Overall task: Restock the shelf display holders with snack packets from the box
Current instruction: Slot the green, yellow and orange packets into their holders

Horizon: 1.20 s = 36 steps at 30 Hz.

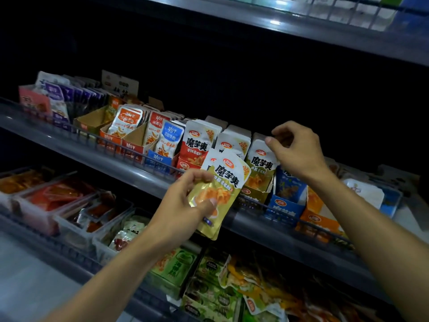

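A row of cardboard display holders stands along the middle shelf [130,168], running from the upper left of the frame down toward the right. At the left, holders carry purple packets [59,98]; next come orange holders [111,138] with white-and-orange packets, one of them nearly bare inside, then a blue holder [159,159] with blue-labelled packets. At centre, a red holder [185,165] is packed with white-and-red packets, and just right of it a gold holder [254,194] holds white-and-gold packets [261,163] standing upright. Farther right sit a blue holder with a torn front [286,205] and an orange one [318,219].

The left hand [185,203], at centre frame, pinches a small stack of gold snack packets [225,182] by the lower half, thumb across the front and fingers curled behind; the stack tilts upward in front of the shelf rail, overlapping the gap between the red and gold holders. The right hand [294,149], right of centre, has its fingers curled onto the top edge of the standing packets in the gold holder, grip closed on them.

On the lower shelf, clear plastic bins [76,219] at the left hold red and orange sachets, and green boxes [176,268] with loose packets fill the lower centre. A wire rail runs along the front of the upper shelf [325,26].
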{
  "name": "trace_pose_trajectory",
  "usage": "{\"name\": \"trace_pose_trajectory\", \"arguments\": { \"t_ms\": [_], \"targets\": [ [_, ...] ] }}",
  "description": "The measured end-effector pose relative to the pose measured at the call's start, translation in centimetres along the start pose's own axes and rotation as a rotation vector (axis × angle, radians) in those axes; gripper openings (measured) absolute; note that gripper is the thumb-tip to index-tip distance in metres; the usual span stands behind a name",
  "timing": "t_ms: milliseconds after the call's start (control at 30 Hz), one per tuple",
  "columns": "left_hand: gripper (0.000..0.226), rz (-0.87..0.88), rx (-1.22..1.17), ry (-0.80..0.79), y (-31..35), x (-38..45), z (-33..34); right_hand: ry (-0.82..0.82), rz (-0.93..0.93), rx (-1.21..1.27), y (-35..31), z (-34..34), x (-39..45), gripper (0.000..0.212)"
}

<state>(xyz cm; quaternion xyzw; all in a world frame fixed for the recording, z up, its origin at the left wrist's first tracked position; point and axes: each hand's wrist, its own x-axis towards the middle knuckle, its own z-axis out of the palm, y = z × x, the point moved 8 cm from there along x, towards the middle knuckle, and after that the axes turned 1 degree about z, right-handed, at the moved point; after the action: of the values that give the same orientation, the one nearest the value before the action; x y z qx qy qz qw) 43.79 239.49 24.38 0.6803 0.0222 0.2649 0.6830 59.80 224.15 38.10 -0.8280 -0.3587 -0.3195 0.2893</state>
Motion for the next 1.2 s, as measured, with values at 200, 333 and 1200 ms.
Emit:
{"name": "trace_pose_trajectory", "arguments": {
  "t_ms": [200, 333, 1200],
  "targets": [
    [0.078, -0.007, -0.091, -0.068, 0.3, -0.2, 1.2, -0.383, 0.062, 0.350, -4.0, 2.1, -3.6, 0.046],
    [0.042, -0.043, -0.046, -0.123, -0.1, -0.1, 1.6, -0.568, 0.129, 0.495, -4.9, 3.0, -4.5, 0.039],
    [0.029, -0.071, 0.253, -0.155, -1.2, 1.0, 2.1, -0.249, 0.193, 0.151, -0.3, -4.8, -0.2, 0.031]
  ]
}}
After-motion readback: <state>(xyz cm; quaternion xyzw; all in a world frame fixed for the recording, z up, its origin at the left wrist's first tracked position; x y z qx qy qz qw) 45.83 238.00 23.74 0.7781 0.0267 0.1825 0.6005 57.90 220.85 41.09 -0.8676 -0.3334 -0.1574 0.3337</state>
